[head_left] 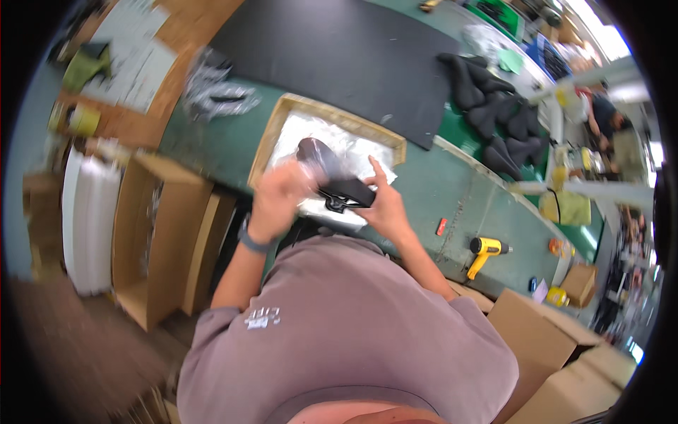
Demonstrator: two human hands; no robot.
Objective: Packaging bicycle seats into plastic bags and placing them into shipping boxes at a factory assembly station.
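A black bicycle saddle (350,191) is held in front of my body, low over the near side of the basket. My right hand (385,209) grips its wide end from the right, thumb and one finger spread along the edge. At its narrow end is my left hand (284,189), smeared by motion, so its fingers cannot be made out. Part of the saddle is blurred too, with a shiny look like clear film over it. Beneath lies a shallow tan basket (272,141) lined with clear plastic bags (293,131).
Several black saddles (487,106) are piled at the right back, beyond a black mat (332,53). A yellow heat gun (486,253) and a small red object (442,226) lie on the green table (424,185). Cardboard boxes (169,240) stand at the left. Another person (604,116) is far right.
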